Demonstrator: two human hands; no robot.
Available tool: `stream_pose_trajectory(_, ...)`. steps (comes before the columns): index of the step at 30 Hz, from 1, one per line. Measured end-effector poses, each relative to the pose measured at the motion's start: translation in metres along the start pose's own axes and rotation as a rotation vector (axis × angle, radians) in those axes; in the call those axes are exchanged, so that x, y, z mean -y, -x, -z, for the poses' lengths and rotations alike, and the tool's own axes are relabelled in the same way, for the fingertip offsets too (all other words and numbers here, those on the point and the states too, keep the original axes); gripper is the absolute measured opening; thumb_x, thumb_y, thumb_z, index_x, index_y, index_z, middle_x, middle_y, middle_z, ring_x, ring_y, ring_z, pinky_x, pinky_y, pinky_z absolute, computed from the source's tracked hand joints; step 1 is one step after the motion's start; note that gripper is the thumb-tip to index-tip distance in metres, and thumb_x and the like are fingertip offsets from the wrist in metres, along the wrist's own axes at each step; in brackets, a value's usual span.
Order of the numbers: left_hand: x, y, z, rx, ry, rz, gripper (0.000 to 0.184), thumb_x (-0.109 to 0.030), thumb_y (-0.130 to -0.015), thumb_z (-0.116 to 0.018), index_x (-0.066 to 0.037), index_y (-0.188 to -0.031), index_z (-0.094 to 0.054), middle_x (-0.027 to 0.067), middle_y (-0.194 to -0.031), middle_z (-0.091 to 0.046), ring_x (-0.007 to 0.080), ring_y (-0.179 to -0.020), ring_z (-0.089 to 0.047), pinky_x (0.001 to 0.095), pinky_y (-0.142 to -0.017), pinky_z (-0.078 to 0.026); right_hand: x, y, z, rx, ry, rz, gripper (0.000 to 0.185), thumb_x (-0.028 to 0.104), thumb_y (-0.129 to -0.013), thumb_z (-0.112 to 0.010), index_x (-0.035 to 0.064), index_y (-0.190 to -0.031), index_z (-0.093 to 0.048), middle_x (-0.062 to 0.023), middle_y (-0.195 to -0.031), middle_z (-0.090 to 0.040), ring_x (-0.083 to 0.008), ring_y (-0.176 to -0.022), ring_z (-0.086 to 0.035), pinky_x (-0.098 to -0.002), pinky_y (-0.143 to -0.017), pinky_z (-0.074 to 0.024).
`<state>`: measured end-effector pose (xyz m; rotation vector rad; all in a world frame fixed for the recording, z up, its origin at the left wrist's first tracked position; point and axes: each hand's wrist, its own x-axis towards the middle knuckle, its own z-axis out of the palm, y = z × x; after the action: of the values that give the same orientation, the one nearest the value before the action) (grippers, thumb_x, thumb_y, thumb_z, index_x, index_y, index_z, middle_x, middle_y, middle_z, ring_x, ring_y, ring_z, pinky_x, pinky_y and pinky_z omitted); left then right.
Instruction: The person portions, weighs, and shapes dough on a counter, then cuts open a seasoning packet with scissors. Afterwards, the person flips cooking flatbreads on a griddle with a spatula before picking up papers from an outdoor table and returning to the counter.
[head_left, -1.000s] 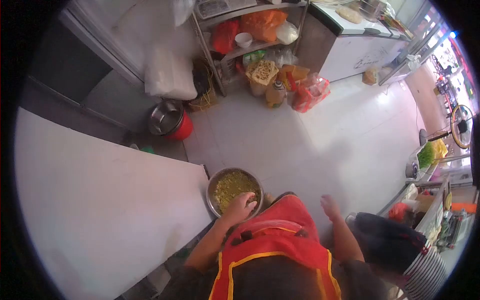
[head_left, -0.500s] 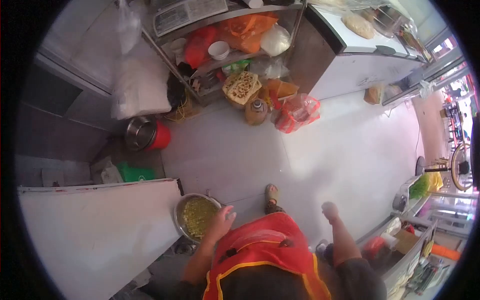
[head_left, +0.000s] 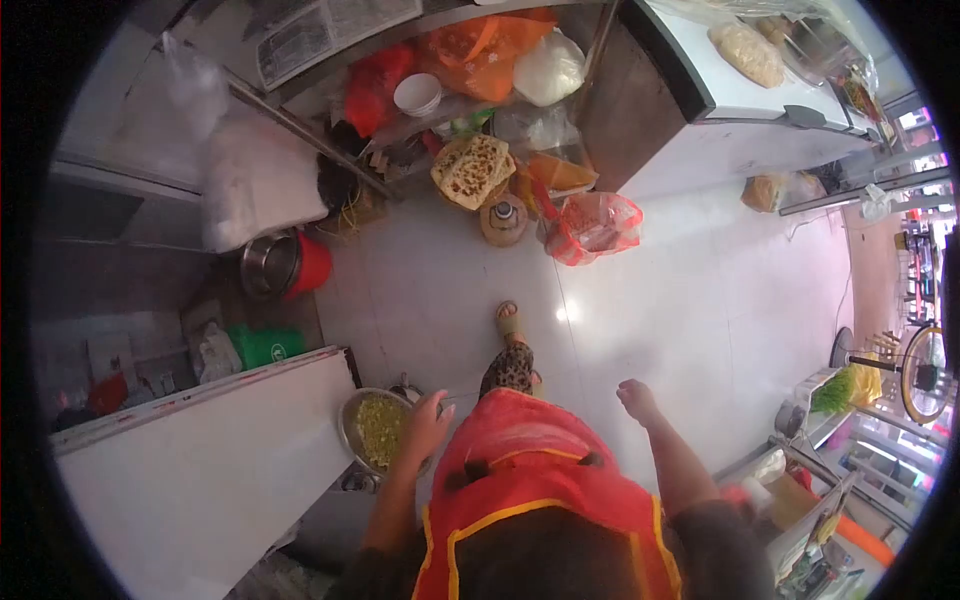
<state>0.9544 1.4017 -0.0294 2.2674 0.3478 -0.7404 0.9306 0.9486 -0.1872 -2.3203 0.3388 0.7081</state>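
My left hand (head_left: 425,425) hovers beside a metal bowl (head_left: 348,432) of chopped yellow-green food (head_left: 380,428). Its fingers are spread and hold nothing; in this view it overlaps the bowl's right side, and I cannot tell whether they touch. My right hand (head_left: 637,400) hangs over the pale floor, loosely curled, with nothing visible in it. Between my arms is my red apron (head_left: 550,440) with yellow trim. One sandalled foot (head_left: 508,318) is forward on the floor.
Ahead on the floor stand a bottle (head_left: 503,222), stacked flatbreads (head_left: 473,172) and a red-and-white plastic bag (head_left: 595,228). A red bucket (head_left: 312,264) sits at left, near a white counter (head_left: 200,470). A white cabinet (head_left: 730,155) is ahead right; a cart (head_left: 800,490) stands right.
I have stepped forward, one foot now farther ahead. The bottle, breads and bag appear nearer. Both hands swing slightly; the left stays by the bowl.
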Motion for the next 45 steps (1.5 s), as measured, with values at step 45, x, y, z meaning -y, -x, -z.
stream_pose_trajectory(45, -0.089, 0.014, -0.314, -0.735, 0.588, 0.470, 0.024, -0.025, -0.087, -0.057, -0.005, -0.100, -0.061, 0.0040, -0.082, -0.060, 0.0119, -0.075, -0.055, 0.0278, -0.067, -0.046, 0.110, -0.358, 0.230, 0.566, -0.059, 0.354, 0.017, 0.009, -0.083, -0.056, 0.0038, -0.099, -0.056, -0.0043, -0.079, -0.060, -0.0113, -0.065, -0.056, -0.0249, -0.057, -0.0465)
